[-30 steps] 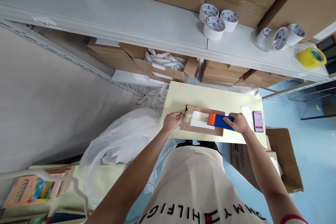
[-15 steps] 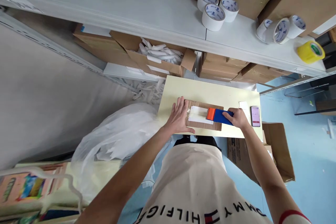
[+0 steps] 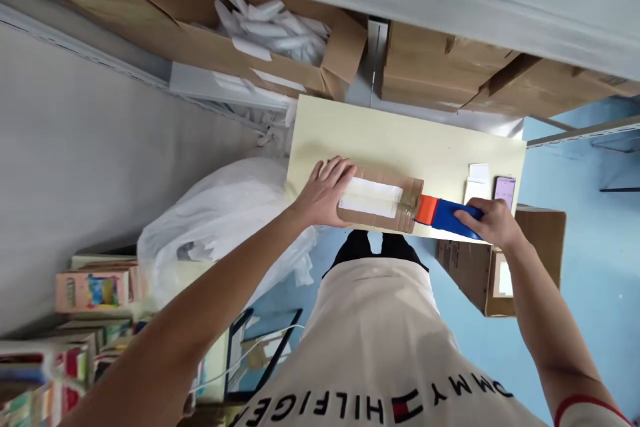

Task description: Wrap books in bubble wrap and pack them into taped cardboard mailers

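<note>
A flat brown cardboard parcel with a white label lies on a small cream table. My left hand rests flat on the parcel's left end with its fingers stretched out. My right hand grips the blue handle of a tape dispenser. The dispenser's orange head sits at the parcel's right edge.
A phone and white paper slips lie on the table's right end. Open cardboard boxes fill the shelf behind. A white plastic bag sits left of the table, another box on the blue floor to the right.
My right hand drew the tape dispenser rightward from the parcel's middle to its right edge. My left hand opened from a pinch and now lies flat on the left end. The camera tilted down.
</note>
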`<state>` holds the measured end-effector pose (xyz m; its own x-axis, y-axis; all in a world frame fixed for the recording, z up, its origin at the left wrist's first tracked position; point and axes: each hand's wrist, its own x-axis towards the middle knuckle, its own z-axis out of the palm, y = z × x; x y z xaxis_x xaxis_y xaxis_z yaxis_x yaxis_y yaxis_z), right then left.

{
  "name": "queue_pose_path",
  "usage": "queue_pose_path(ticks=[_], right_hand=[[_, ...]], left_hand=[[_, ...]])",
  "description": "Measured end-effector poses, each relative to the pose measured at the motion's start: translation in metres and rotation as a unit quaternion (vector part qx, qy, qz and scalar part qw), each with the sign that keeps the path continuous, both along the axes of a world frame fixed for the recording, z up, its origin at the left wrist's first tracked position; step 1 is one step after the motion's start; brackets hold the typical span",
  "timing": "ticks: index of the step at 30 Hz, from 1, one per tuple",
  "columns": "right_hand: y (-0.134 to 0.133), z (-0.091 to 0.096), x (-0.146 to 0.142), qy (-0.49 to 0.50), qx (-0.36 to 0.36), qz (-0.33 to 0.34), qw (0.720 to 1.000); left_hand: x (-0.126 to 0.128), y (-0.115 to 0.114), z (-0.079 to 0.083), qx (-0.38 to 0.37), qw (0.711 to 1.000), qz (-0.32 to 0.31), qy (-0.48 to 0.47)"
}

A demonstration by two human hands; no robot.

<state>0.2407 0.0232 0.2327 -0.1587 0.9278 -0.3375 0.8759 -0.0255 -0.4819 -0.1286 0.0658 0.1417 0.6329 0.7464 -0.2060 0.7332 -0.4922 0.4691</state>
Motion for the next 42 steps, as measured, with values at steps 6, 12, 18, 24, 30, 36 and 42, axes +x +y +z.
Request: queue_pose_path(ticks=[6, 12, 18, 24, 30, 36, 42], right_hand=[[0.001, -0.053, 0.033, 0.06, -0.018, 0.008, 0.998], [0.014, -0.074, 0.03, 0.093, -0.037, 0.036, 0.994], [0.02, -0.083, 0.041, 0.143, -0.055, 0.056, 0.987], [0.003, -0.073, 0.078, 0.083, -0.061, 0.035, 0.994], [0.0, -0.051, 0.002, -0.177, -0.057, 0.019, 0.982], [0.013, -0.028, -0.045, -0.225, -0.142, 0.017, 0.964], [0.02, -0.018, -0.062, -0.212, -0.126, 0.043, 0.968]], left_hand=[[0.016, -0.012, -0.003, -0.079, 0.993, 0.063, 0.062], [0.113, -0.042, -0.001, -0.11, 0.992, 0.014, 0.053], [0.142, -0.045, -0.004, -0.109, 0.992, 0.009, 0.065], [0.133, -0.049, -0.013, -0.136, 0.987, 0.039, 0.075], [0.155, -0.048, 0.002, -0.13, 0.988, -0.014, 0.081], [0.177, -0.055, 0.012, -0.066, 0.994, 0.037, 0.083], [0.183, -0.052, 0.01, -0.012, 0.991, 0.045, 0.129]])
